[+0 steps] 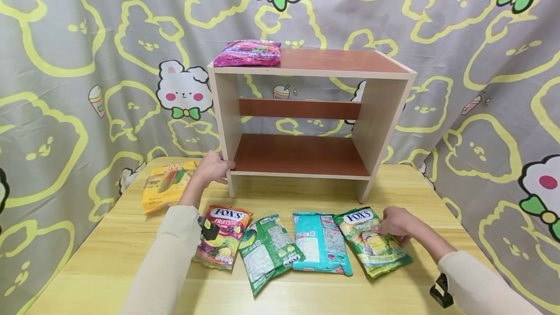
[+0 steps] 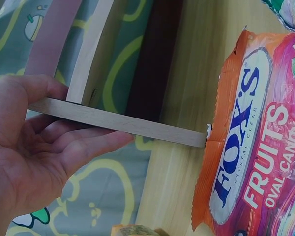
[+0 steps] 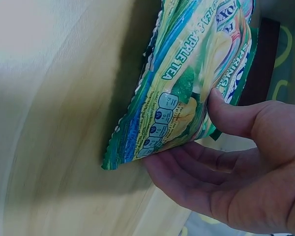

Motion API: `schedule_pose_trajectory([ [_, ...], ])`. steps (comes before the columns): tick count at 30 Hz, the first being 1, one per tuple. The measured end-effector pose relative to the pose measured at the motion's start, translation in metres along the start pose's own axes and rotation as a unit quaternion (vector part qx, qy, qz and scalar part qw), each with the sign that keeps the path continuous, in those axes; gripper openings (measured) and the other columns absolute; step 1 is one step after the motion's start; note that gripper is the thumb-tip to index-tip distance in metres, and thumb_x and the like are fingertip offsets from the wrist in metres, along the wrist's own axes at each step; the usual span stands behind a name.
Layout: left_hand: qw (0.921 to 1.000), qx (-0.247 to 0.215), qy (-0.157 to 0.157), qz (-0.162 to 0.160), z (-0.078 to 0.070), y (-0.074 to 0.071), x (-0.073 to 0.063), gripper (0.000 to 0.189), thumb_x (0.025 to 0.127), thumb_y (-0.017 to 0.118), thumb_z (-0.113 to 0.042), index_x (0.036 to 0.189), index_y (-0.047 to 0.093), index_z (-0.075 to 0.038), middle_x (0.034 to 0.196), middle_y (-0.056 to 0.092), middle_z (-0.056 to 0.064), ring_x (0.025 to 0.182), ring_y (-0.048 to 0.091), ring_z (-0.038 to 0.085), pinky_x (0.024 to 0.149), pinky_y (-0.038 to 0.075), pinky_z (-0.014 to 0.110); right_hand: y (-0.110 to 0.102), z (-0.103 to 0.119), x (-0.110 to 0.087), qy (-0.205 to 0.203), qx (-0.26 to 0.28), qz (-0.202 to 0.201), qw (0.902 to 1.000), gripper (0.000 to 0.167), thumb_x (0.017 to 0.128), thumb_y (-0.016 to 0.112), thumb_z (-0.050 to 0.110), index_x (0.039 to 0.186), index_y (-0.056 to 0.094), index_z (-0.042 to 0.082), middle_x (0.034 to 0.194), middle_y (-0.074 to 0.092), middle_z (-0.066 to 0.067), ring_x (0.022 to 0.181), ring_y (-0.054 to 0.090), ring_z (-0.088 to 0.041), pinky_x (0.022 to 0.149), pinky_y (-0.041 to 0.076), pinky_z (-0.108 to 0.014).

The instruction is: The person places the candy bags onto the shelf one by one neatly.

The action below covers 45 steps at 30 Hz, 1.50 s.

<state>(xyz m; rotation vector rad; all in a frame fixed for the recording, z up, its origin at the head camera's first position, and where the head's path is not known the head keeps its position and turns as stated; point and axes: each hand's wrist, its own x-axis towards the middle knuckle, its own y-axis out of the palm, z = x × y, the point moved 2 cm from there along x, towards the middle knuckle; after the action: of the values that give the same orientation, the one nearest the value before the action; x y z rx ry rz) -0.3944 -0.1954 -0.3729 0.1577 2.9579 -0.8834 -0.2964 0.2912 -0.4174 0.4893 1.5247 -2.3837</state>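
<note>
My left hand [image 1: 215,167] holds the left side panel of a small two-tier shelf [image 1: 302,175], thumb on the inner side and fingers along the outside. In the left wrist view that panel's edge [image 2: 113,120] runs between thumb and fingers. At the right, my right hand [image 1: 395,223] grips the side of a green Fox's candy bag [image 1: 372,244], thumb on its front and fingers tucked under its edge. A red-orange Fox's Fruits bag [image 1: 224,237], a green bag lying back-up [image 1: 270,252] and a turquoise bag [image 1: 321,244] lie left of it in a row.
A pink candy bag [image 1: 249,53] lies on the shelf's top left. One yellow bag [image 1: 168,186] is on the wooden table [image 1: 109,256], left of the shelf. A patterned curtain [image 1: 144,62] hangs close behind and along both sides.
</note>
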Motion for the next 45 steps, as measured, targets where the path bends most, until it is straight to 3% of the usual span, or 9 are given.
schedule_pose_trajectory([
  [8, 1.0, 0.002, 0.001, -0.001, -0.001, 0.0, -0.001, 0.049, 0.098, 0.057, -0.019, 0.138, 0.052, 0.008, 0.129, 0.062, 0.03, 0.112, 0.067, 0.042, 0.075, 0.064, 0.04, -0.007, -0.01, 0.005, 0.013, 0.003, 0.005, 0.9999, 0.05, 0.096, 0.068, 0.03, 0.116, 0.054, -0.013, 0.096, 0.06, -0.023, 0.076, 0.064, -0.031, 0.062, 0.062, -0.043],
  [20, 1.0, -0.002, -0.003, 0.002, 0.0, -0.001, -0.001, 0.05, 0.097, 0.058, -0.019, 0.139, 0.051, 0.008, 0.129, 0.061, 0.03, 0.113, 0.066, 0.042, 0.075, 0.064, 0.041, -0.014, -0.018, 0.012, 0.011, -0.01, -0.001, 0.9999, 0.038, 0.096, 0.067, 0.032, 0.107, 0.058, -0.003, 0.086, 0.057, -0.017, 0.075, 0.06, -0.03, 0.061, 0.06, -0.043],
  [25, 1.0, 0.0, -0.003, 0.0, -0.002, 0.0, -0.002, 0.05, 0.098, 0.057, -0.019, 0.139, 0.051, 0.008, 0.129, 0.061, 0.03, 0.113, 0.066, 0.042, 0.076, 0.064, 0.041, -0.015, -0.018, 0.011, 0.013, -0.011, -0.007, 0.9998, 0.041, 0.096, 0.067, 0.032, 0.109, 0.057, -0.006, 0.087, 0.056, -0.017, 0.075, 0.06, -0.029, 0.061, 0.059, -0.041],
  [31, 1.0, 0.002, -0.003, 0.0, -0.001, -0.001, -0.002, 0.049, 0.098, 0.058, -0.02, 0.138, 0.052, 0.008, 0.128, 0.061, 0.029, 0.113, 0.066, 0.042, 0.076, 0.064, 0.041, -0.017, -0.017, 0.005, 0.014, -0.008, 0.01, 0.9998, 0.058, 0.096, 0.066, 0.039, 0.115, 0.054, -0.015, 0.092, 0.06, -0.021, 0.078, 0.062, -0.031, 0.066, 0.061, -0.045],
  [38, 1.0, -0.002, 0.001, 0.0, 0.0, 0.0, -0.001, 0.051, 0.098, 0.057, -0.019, 0.141, 0.048, 0.008, 0.132, 0.059, 0.031, 0.115, 0.065, 0.044, 0.076, 0.064, 0.043, -0.017, -0.018, 0.003, 0.024, 0.02, 0.044, 0.9985, 0.092, 0.092, 0.069, 0.049, 0.134, 0.036, -0.026, 0.085, 0.052, -0.018, 0.075, 0.055, -0.028, 0.07, 0.061, -0.049],
  [42, 1.0, -0.002, 0.003, 0.001, 0.001, 0.0, 0.0, 0.051, 0.098, 0.057, -0.019, 0.141, 0.049, 0.008, 0.132, 0.06, 0.03, 0.116, 0.065, 0.044, 0.076, 0.064, 0.043, -0.016, -0.017, 0.004, 0.025, 0.027, 0.055, 0.9978, 0.099, 0.086, 0.076, 0.052, 0.133, 0.037, -0.026, 0.086, 0.052, -0.019, 0.075, 0.055, -0.029, 0.072, 0.06, -0.052],
  [45, 1.0, -0.002, 0.002, 0.0, 0.001, 0.0, 0.0, 0.05, 0.097, 0.057, -0.02, 0.14, 0.051, 0.007, 0.131, 0.061, 0.03, 0.115, 0.065, 0.044, 0.076, 0.064, 0.042, -0.015, -0.016, 0.004, 0.019, 0.019, 0.054, 0.9982, 0.099, 0.084, 0.077, 0.054, 0.129, 0.04, -0.026, 0.097, 0.058, -0.026, 0.083, 0.063, -0.037, 0.073, 0.06, -0.056],
])
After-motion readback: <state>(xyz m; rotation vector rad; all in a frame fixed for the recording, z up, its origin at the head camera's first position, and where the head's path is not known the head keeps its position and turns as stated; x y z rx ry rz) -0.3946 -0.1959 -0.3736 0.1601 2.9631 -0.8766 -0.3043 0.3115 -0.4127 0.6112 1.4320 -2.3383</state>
